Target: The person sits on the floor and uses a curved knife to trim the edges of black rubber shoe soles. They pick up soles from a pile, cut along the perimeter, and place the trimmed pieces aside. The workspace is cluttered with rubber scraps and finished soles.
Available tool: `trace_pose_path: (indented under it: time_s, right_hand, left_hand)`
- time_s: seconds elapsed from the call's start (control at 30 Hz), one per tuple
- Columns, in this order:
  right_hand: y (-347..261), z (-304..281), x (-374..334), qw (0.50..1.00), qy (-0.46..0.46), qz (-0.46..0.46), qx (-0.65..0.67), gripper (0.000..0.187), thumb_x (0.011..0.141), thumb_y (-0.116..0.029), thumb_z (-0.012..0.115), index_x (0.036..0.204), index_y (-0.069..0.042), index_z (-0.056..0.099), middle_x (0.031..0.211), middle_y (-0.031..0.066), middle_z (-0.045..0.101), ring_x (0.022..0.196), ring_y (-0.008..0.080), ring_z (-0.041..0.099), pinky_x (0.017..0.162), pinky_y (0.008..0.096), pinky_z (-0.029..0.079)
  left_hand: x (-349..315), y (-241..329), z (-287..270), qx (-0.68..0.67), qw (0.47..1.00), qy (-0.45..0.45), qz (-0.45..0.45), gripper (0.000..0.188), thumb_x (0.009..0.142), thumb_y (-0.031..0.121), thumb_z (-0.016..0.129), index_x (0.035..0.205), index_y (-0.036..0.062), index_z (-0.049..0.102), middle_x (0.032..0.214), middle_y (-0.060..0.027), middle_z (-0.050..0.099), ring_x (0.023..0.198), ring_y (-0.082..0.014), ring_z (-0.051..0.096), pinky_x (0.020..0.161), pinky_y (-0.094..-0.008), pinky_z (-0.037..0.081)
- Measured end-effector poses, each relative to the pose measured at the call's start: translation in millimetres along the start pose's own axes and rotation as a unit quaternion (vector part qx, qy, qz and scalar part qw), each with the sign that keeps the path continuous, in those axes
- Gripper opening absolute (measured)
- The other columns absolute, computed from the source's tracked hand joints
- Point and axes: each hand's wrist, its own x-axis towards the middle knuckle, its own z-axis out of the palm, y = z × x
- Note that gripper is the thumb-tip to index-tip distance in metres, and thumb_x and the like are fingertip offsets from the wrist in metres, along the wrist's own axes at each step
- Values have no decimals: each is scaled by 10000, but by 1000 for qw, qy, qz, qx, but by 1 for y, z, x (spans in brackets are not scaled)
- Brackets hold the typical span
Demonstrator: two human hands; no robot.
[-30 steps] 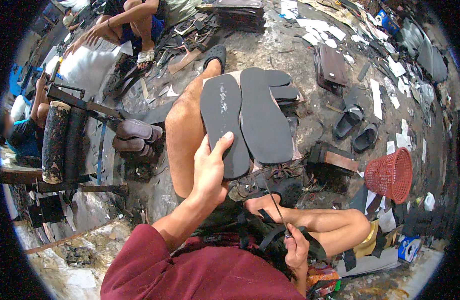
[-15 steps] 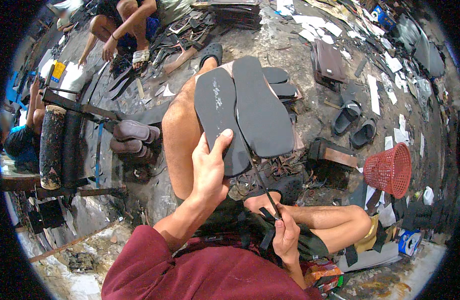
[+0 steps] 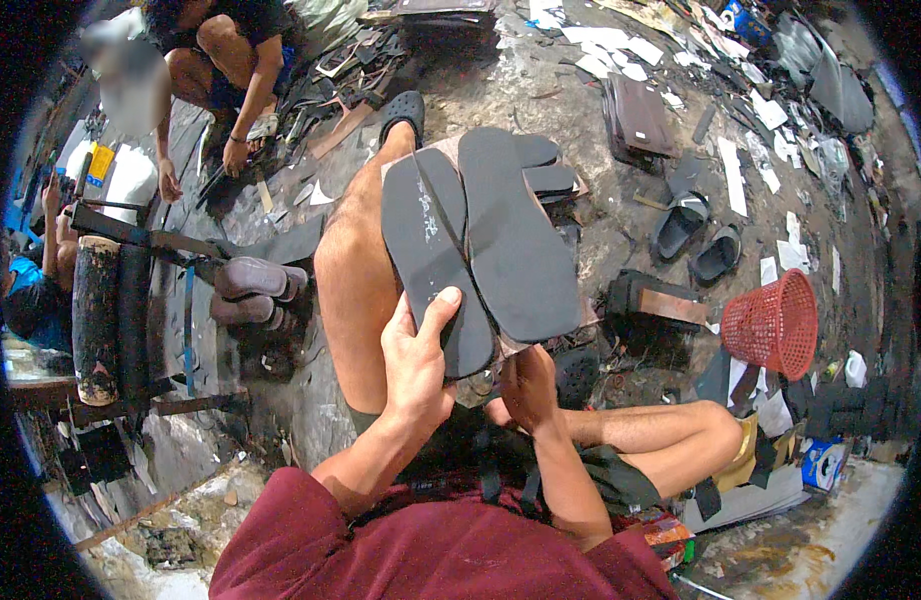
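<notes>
Two dark grey shoe soles lie side by side over a pinkish-brown sheet (image 3: 588, 318) that shows at their edges. My left hand (image 3: 418, 350) grips the heel end of the left sole (image 3: 406, 225), thumb pressed on top and fingers underneath. Pale scribbled marks run along that sole. A thin dark strip (image 3: 441, 205) slants across it toward the gap beside the right sole (image 3: 526, 250). Just below the soles' near edge is my right hand (image 3: 531, 392), closed, with its fingertips mostly hidden. Smaller dark sole pieces (image 3: 549, 180) stick out behind the right sole.
A red plastic basket (image 3: 771, 325) leans at the right, near a dark block (image 3: 651, 300) and a pair of slides (image 3: 681, 225). Stacked grey soles (image 3: 261, 280) sit left of my knee. At the far left, another person's hand (image 3: 234, 157) hangs low over floor scraps.
My right hand has moved up and left from beside my leg to the soles' near edge. The thin dark strip has shifted up-left across the left sole. My left hand keeps its grip.
</notes>
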Motion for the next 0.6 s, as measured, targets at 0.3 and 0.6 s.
trace_pose_path:
  time_s: [0.3, 0.6]
  right_hand:
    - [28, 43, 46, 940, 49, 72, 328, 378, 975, -225, 577, 1303, -36, 580, 1202, 149, 641, 1097, 287, 614, 929, 404, 484]
    - [36, 13, 90, 953, -9, 86, 291, 380, 978, -228, 567, 1326, -75, 570, 1128, 140, 648, 1021, 296, 624, 867, 409, 495]
  left_hand:
    - [-4, 0, -2, -28, 999, -6, -20, 376, 941, 117, 675, 1277, -4, 559, 1114, -62, 659, 937, -135, 644, 834, -297, 551]
    - [-8, -3, -19, 13, 999, -34, 5, 418, 907, 132, 698, 1275, -10, 562, 1112, -72, 659, 930, -165, 647, 831, -318, 541]
